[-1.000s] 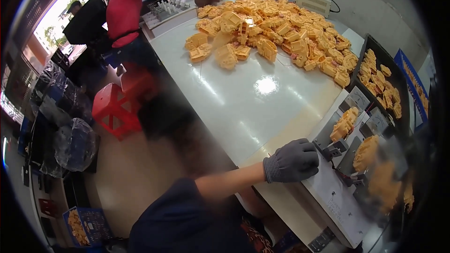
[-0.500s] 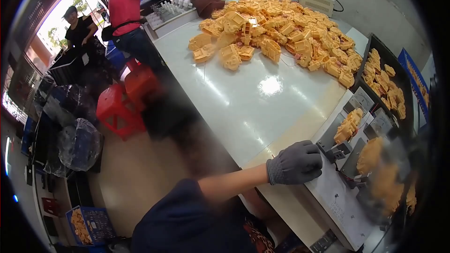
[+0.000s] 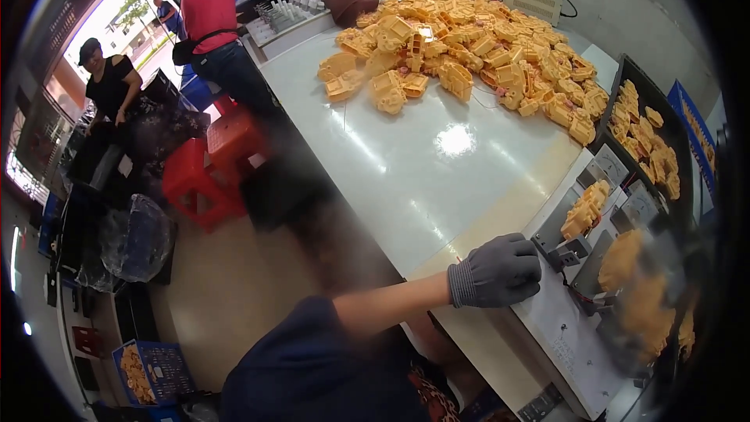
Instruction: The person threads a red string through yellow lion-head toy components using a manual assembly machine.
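Observation:
My left hand [image 3: 500, 272], in a grey knitted glove, is closed at the left edge of a white test fixture [image 3: 564, 336]. Its fingers curl under, so whatever they may grip is hidden. Just beside it sits a small dark metal block [image 3: 569, 252] on the fixture. An orange plastic housing [image 3: 586, 209] is seated beyond that block, near two dial meters. Toward the lower right, another orange plastic part [image 3: 647, 312] shows badly blurred. A smeared dark grey shape [image 3: 621, 348] around it may be my right hand; its fingers cannot be made out.
A large heap of orange housings [image 3: 469, 47] covers the table's far side. Black trays [image 3: 625, 78] and a blue crate [image 3: 687, 121] stand at the right. Red stools [image 3: 195, 187] and a blue basket [image 3: 164, 371] are on the floor left. Two people stand beyond the stools.
My left hand keeps its place and closed shape on the fixture edge. The view shifts slightly. The person in black has moved left, and another person now shows outside the doorway.

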### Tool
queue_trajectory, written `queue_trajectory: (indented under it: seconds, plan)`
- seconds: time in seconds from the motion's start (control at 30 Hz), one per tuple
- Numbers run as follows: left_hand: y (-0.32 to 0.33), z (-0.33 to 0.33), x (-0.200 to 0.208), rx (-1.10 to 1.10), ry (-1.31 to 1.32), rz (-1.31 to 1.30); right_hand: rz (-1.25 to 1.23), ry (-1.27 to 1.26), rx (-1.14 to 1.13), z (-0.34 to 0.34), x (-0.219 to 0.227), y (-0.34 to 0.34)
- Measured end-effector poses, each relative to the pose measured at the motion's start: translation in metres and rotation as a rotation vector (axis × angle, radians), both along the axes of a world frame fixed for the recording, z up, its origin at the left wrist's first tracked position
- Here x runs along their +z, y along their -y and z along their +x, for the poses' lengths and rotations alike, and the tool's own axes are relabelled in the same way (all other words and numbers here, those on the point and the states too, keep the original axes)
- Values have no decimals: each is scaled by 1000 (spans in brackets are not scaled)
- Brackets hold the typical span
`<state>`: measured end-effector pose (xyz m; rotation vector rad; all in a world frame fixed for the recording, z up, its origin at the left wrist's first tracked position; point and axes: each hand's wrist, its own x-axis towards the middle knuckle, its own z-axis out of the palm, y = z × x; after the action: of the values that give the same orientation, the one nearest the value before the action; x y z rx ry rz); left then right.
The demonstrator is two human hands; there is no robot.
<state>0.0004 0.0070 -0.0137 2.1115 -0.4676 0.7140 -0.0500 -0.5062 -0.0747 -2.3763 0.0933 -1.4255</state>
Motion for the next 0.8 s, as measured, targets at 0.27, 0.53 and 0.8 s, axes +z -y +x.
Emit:
queue_trajectory:
  seconds: [0.27, 0.53, 0.8]
  plan:
    - [3, 3, -2, -5, 31, -4, 217, 404, 694, 17, -16, 11]
    - [2, 1, 0, 6, 38, -11, 213, 54, 402, -7, 12, -9]
    - [2, 0, 0, 23, 63, -56, -238, -379, -321, -14, 28, -25]
